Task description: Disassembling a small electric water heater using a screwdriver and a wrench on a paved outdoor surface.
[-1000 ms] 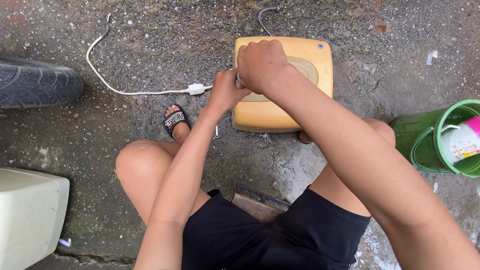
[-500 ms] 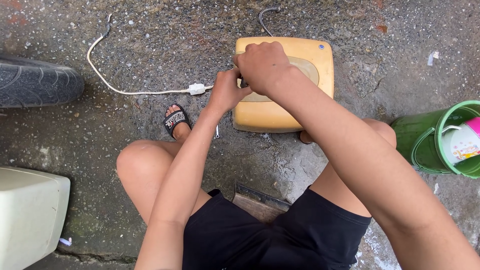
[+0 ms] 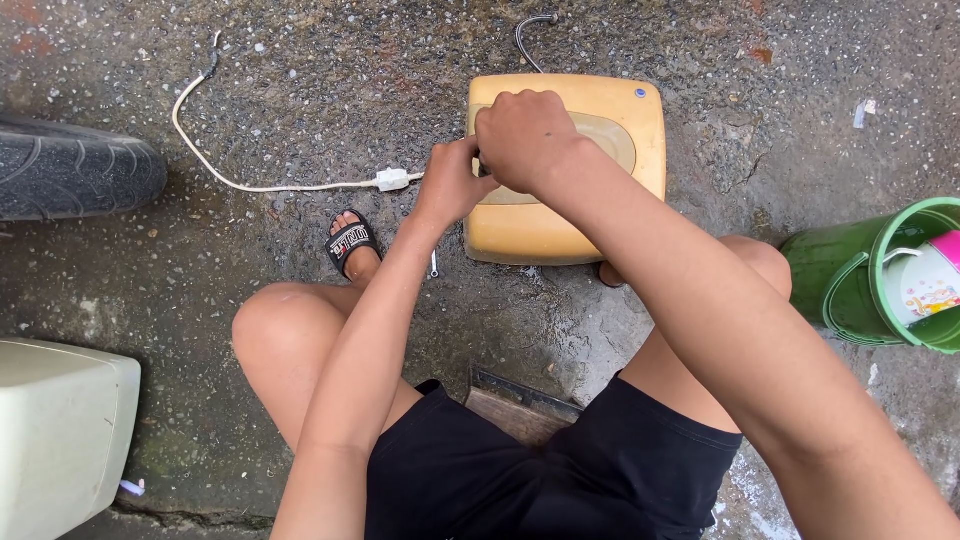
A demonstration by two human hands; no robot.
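A yellowed plastic appliance casing (image 3: 610,150) lies flat on wet concrete in front of me. My left hand (image 3: 455,185) grips its left edge, where a white cable (image 3: 250,180) with an inline connector (image 3: 392,180) runs in. My right hand (image 3: 525,140) is closed in a fist on top of the casing near the same edge; what it holds is hidden under the fingers. A small metal screw or bit (image 3: 434,265) lies on the ground just below my left wrist.
A black tyre (image 3: 75,170) lies at the left. A pale plastic box (image 3: 60,430) stands at the lower left. A green bucket (image 3: 850,285) with items inside sits at the right. I squat on a low wooden stool (image 3: 515,405), my sandalled foot (image 3: 350,245) beside the casing.
Both hands stay at the casing's left edge with only slight shifts. The cable and casing have not moved.
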